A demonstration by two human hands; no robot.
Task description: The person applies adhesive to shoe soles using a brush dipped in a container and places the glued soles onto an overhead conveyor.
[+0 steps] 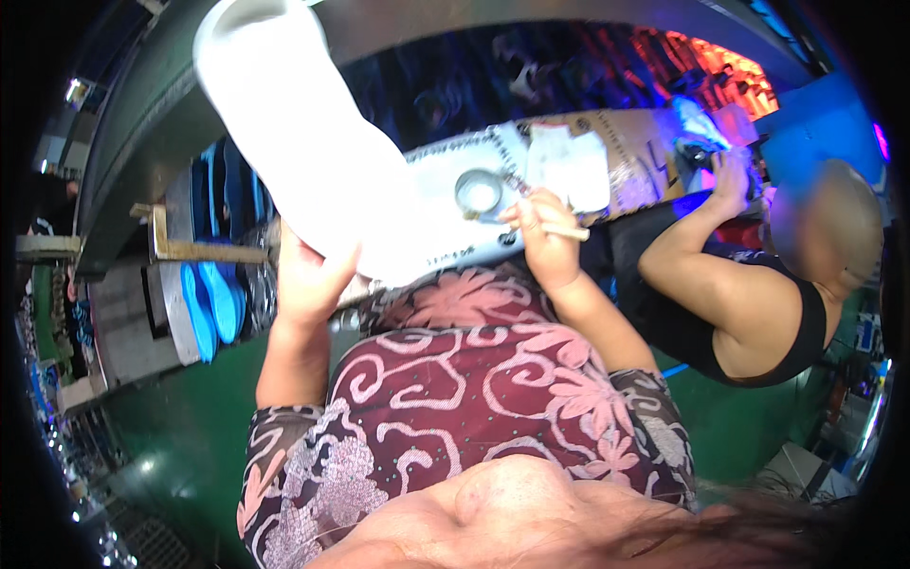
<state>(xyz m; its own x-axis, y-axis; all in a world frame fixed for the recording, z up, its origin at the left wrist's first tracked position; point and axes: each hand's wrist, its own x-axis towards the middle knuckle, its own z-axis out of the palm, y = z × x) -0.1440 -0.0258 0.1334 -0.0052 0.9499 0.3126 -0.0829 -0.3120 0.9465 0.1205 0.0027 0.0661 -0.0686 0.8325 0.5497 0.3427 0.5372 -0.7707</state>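
"White, nearly washed out by glare, is the boot-shaped piece (313, 133) that is seen from the upper left to the centre of the frame. How is it held?"

"By the left hand (316, 284), just left of centre. Its lower part is gripped, with the thumb set against the near side; the other fingers are mostly hidden."

"And the right hand (548, 237)?"

"It is held well apart from the left, right of centre, closed around a pale-handled tool (569, 231), probably a brush. The working end is too blurred to be told, and whether the round dish (461, 194) beside it is touched cannot be told either."

"How is this best handled?"

"A light grip on the tool is advised. If something wet is held in the dish, any excess is best wiped on the rim, so that the printed pale sheet (438, 232) underneath is not dripped on. Hard sideways pressure should be avoided, or the dish could be pushed."

"And the white piece?"

"Its long upper end seems unsupported, so a firm, level grip is called for."

"Anything else to be watched?"

"Elbow room: a co-worker (730, 294) is seen at the right, and blue sole-shaped pieces (222, 305) are placed at centre left."
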